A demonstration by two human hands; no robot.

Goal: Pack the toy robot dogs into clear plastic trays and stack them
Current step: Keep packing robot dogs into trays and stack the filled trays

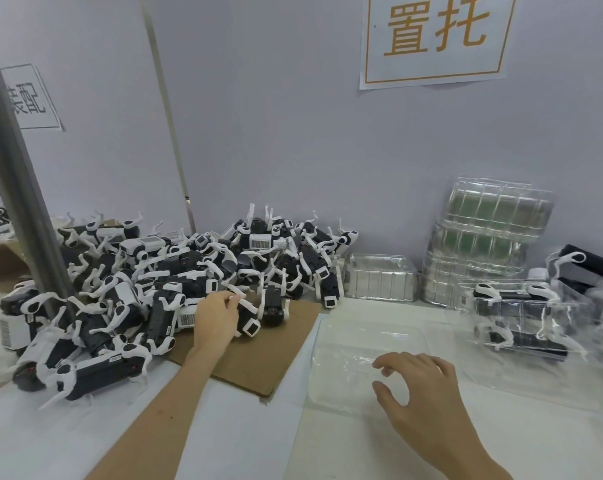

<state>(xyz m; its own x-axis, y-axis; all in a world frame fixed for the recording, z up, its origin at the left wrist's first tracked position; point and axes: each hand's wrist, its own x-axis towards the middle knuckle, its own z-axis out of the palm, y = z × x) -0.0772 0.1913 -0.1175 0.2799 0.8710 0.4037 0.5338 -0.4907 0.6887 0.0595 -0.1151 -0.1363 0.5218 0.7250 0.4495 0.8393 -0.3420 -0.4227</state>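
A pale lilac wall carries a paper sign with orange characters, and below it runs a white worktable; a cardboard sheet lies on it under the left forearm, apparently as a base for the loose stock. The left hand reaches to the near edge of the pile of toy robot dogs and pinches the white leg of one toy robot dog, likely because a leg is the easiest part to pull free of the tangle. The right hand is spread over the empty clear tray, fingers loosely curved and gripping nothing; whether it touches the plastic I cannot tell; it seems placed to steady the tray for the dog. Beyond the right hand stands a stack of empty trays; to its right sit packed trays, stacked with dogs inside.
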